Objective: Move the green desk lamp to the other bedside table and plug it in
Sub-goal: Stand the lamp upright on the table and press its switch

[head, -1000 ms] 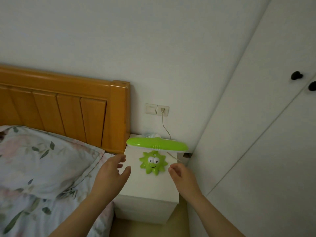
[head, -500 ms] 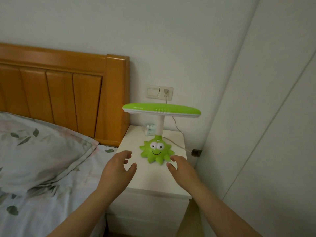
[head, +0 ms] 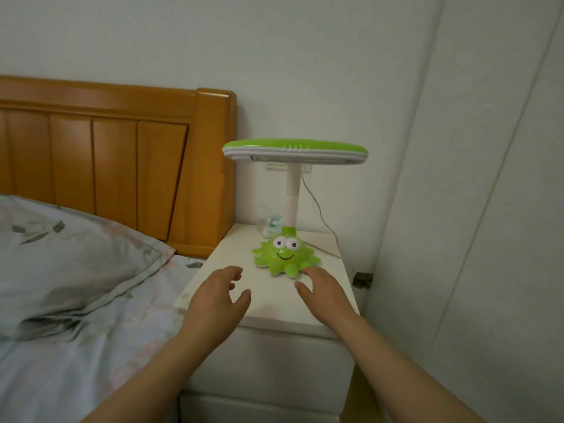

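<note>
The green desk lamp [head: 285,254] stands on a white bedside table [head: 268,303], with a smiling octopus-shaped base, a white stem and a flat green head. Its thin cord [head: 317,206] runs from behind the base up the wall to a socket mostly hidden by the lamp head. My left hand [head: 218,299] hovers open over the table's front, left of the base. My right hand [head: 323,290] is open too, its fingertips at the base's front right edge, touching or nearly so.
A bed with a floral pillow [head: 70,257] and a wooden headboard [head: 122,160] lies to the left of the table. A white wardrobe [head: 476,209] stands close on the right. A small pale object [head: 270,227] sits at the table's back, behind the lamp.
The view has dropped lower and come closer to the lamp. Both hands have stayed open and edged forward towards the base, the right one reaching its edge.
</note>
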